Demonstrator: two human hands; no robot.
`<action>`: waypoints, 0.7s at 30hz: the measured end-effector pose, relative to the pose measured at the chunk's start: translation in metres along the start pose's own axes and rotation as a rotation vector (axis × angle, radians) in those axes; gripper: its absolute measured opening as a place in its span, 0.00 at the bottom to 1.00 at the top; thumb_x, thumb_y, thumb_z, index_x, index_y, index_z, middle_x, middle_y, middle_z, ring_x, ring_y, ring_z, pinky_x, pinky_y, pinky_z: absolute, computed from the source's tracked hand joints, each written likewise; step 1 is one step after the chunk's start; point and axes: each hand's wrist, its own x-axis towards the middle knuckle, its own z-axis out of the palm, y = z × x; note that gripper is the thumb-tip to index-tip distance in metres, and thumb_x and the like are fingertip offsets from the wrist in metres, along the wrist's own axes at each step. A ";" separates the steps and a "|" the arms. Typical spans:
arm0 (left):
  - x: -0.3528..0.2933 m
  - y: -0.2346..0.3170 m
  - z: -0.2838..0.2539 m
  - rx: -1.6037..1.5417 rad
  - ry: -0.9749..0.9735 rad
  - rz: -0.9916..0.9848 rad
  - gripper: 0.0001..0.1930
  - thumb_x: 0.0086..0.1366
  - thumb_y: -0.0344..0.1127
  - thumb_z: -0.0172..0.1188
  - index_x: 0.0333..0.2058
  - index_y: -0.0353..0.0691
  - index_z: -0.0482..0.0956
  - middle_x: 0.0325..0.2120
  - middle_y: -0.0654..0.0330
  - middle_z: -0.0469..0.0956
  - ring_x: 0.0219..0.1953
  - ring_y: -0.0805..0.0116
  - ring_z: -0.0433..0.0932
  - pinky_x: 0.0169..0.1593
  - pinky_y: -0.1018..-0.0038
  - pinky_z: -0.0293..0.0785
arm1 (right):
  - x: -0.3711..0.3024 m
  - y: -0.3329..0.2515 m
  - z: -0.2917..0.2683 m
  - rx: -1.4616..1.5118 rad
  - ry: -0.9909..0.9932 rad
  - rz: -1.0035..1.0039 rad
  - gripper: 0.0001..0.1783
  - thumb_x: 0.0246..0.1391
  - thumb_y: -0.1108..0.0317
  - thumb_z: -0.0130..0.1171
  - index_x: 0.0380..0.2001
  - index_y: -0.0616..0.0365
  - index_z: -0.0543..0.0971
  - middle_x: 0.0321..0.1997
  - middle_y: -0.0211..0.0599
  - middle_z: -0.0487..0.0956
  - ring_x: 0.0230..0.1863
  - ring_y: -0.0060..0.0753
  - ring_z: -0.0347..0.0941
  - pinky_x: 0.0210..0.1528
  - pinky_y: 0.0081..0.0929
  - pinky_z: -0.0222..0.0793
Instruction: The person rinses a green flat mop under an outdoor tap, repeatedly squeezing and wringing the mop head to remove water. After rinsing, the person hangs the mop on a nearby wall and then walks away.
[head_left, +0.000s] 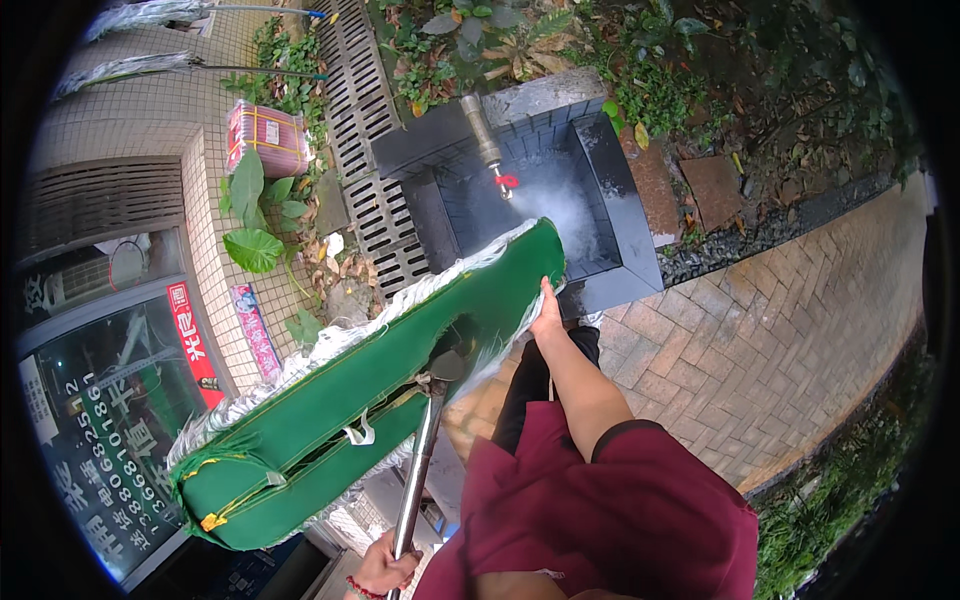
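Note:
A large flat dust mop stretches diagonally across the view, its green fabric back (330,400) facing up and white string fringe (330,330) around the edge. My left hand (385,566), with a red bracelet at the wrist, is closed around the metal mop handle (418,475). Near the mop head's far right end, my right hand (546,312) grips the edge, thumb on the green fabric and other fingers mostly hidden. That end hangs over the dark tiled sink (635,225). Water (565,200) sprays from a tap with a red handle (505,182) into the basin.
A metal drain grate (372,170) runs left of the sink. Further left are a pink striped bundle (268,138), leafy plants (252,250) and a glass shopfront (110,400). Two more mops (130,72) lie at the upper left. Brick paving (750,330) extends right.

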 end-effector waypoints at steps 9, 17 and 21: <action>0.088 0.004 0.029 0.055 -0.101 0.324 0.04 0.59 0.24 0.52 0.30 0.38 0.66 0.14 0.65 0.65 0.11 0.78 0.64 0.14 0.79 0.60 | -0.136 -0.181 0.118 -0.132 -0.225 -0.420 0.26 0.52 0.50 0.60 0.49 0.55 0.74 0.51 0.36 0.76 0.50 0.40 0.71 0.55 0.40 0.67; 0.177 0.029 0.077 0.182 -0.252 0.511 0.05 0.60 0.34 0.56 0.29 0.45 0.69 0.16 0.72 0.65 0.15 0.83 0.61 0.19 0.83 0.56 | -0.308 -0.228 0.231 -0.711 -0.503 -0.669 0.27 0.50 0.66 0.64 0.53 0.58 0.70 0.50 0.34 0.76 0.50 0.32 0.72 0.54 0.33 0.67; 0.209 0.055 0.093 -0.056 -0.439 0.249 0.03 0.60 0.29 0.55 0.32 0.41 0.70 0.15 0.71 0.63 0.12 0.84 0.58 0.15 0.83 0.52 | -0.352 -0.224 0.254 -0.920 -0.702 -0.801 0.36 0.40 0.77 0.66 0.55 0.60 0.66 0.50 0.33 0.73 0.51 0.30 0.70 0.55 0.30 0.64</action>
